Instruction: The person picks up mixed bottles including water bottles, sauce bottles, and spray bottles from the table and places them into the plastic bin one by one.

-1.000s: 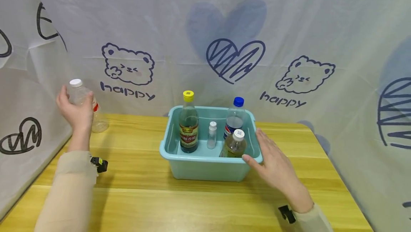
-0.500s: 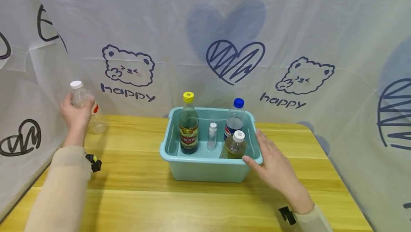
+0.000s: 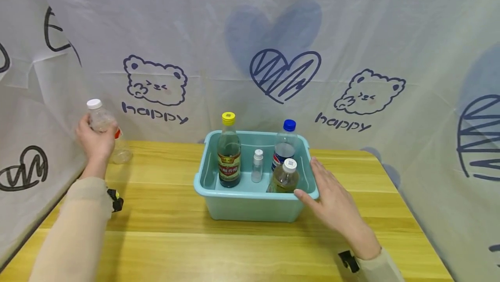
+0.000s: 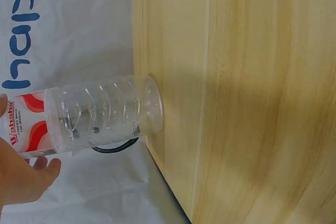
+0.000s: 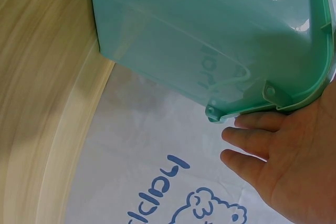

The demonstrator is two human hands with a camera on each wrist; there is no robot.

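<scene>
At the table's far left, my left hand (image 3: 95,141) grips a clear plastic water bottle (image 3: 100,118) with a white cap. The left wrist view shows the bottle's red-and-white label and ribbed lower part (image 4: 100,113), its base against the tabletop. Some of my fingers are hidden behind it. My right hand (image 3: 336,199) rests on the right rim of a light blue plastic tub (image 3: 254,208), thumb at the front corner. In the right wrist view, its fingers (image 5: 252,140) lie fairly straight along the outside of the rim.
Inside the tub stand a dark yellow-capped glass bottle (image 3: 229,156), a small clear bottle (image 3: 257,167), a blue-capped Pepsi bottle (image 3: 285,148) and a white-capped bottle of brownish liquid (image 3: 286,180). A printed cloth (image 3: 218,26) hangs behind the wooden table (image 3: 168,251).
My left hand has closed from a looser pose around the bottle into a grip, moving slightly down. The bottle has barely shifted. My right hand and the tub have stayed put.
</scene>
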